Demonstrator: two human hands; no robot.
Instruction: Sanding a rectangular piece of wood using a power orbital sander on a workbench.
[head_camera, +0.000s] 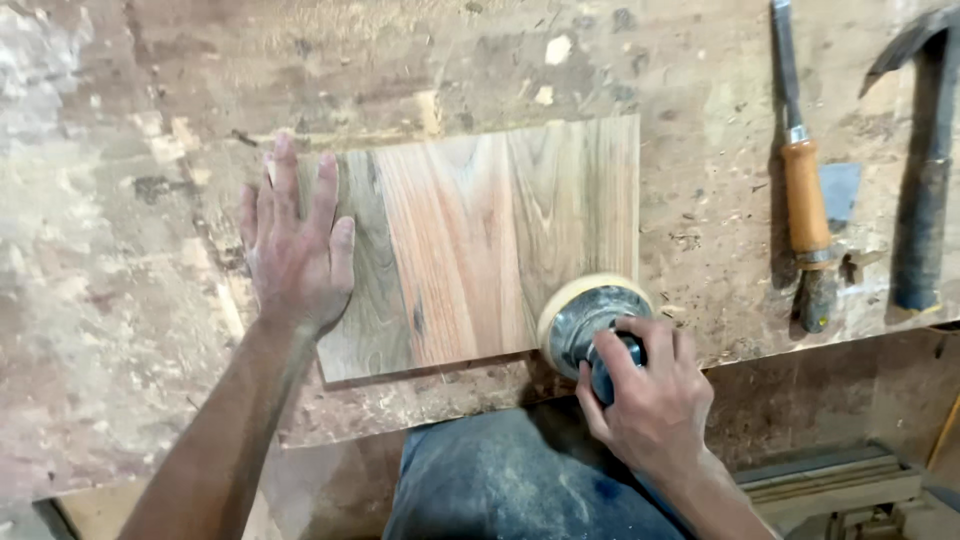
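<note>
Fingers (300, 200) of your left hand (297, 250) lie flat on one board (480, 240); your right hand (650, 400) grips one sander (590, 325) at its 5 o'clock corner. One chisel (805, 200) and one hammer (925, 170) lie on the worktop (120, 300) at 3 o'clock.

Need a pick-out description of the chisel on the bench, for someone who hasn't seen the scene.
Start at the worn workbench and go to its right end, past the wooden board. Two tools lie there lengthwise: the chisel is the left one, beside the hammer. Its orange wooden handle and narrow metal blade set it apart from the dark-handled hammer.
</note>
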